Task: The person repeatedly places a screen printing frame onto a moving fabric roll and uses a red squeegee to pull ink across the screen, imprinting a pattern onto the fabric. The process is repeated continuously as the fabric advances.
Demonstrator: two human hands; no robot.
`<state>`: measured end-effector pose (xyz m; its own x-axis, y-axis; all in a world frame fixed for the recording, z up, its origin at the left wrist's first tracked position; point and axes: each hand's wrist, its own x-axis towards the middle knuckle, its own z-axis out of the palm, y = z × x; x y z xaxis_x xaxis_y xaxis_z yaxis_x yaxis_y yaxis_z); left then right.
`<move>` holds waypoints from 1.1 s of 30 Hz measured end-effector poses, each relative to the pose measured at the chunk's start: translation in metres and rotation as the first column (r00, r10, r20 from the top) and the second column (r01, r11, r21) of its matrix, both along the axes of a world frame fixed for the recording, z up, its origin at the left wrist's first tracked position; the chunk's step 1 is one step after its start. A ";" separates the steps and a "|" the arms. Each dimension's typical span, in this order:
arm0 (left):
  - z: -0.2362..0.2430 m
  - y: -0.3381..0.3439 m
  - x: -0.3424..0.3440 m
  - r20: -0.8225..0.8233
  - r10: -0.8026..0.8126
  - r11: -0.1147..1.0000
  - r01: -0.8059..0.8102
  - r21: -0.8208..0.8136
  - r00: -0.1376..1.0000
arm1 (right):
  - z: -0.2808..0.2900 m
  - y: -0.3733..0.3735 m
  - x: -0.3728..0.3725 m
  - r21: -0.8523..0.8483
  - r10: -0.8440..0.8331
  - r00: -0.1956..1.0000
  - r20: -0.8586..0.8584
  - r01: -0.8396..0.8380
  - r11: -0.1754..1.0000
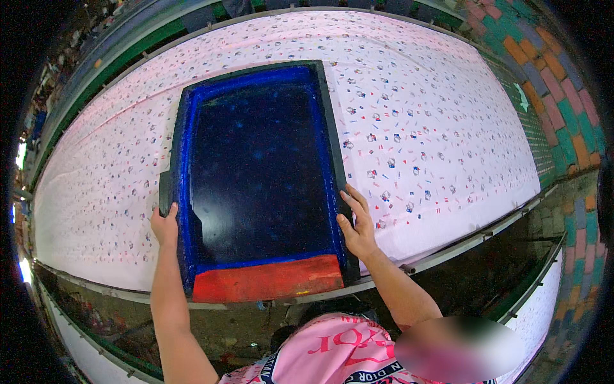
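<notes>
A large screen-printing frame [259, 160], with a dark panel, blue inner borders and a red strip [268, 279] along its near end, lies on white cloth [441, 137] printed with small motifs. My left hand [165, 225] grips its left side, thumb on top of the dark rim and the other fingers mostly hidden. On the opposite side, my right hand [358, 224] holds the right rim, thumb and fingertips against the edge. The frame's near end reaches the table's front edge. What lies beneath the frame is hidden.
A metal rail [470, 244] with small stubs runs along the table's near edge. Behind me stands another surface covered in white cloth [542, 304]. Multicoloured paving [563, 105] lies to the right, and a long green-edged structure [121, 67] stands beyond the far left side.
</notes>
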<state>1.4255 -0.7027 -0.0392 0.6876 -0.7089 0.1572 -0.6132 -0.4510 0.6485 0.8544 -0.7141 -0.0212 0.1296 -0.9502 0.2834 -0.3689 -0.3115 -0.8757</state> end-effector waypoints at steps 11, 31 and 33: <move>0.009 0.007 -0.008 -0.196 -0.025 1.000 0.020 -0.023 0.980 | -0.006 0.009 -0.004 0.373 -0.315 0.770 0.554 0.109 0.922; 0.028 -0.039 -0.101 -0.517 -0.113 0.978 0.002 -0.209 0.848 | 0.091 -0.064 -0.132 0.209 0.047 0.893 0.447 -0.155 0.966; 0.039 -0.055 -0.156 -0.574 -0.149 0.976 0.025 -0.218 0.805 | 0.099 -0.082 -0.187 0.163 0.077 0.967 0.243 -0.119 0.979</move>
<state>1.2691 -0.7572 -0.0003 0.6290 -0.7687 -0.1160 -0.1207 -0.2440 0.9622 0.6677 -0.7961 0.0777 0.1743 -0.9736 0.1473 -0.1220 -0.1698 -0.9779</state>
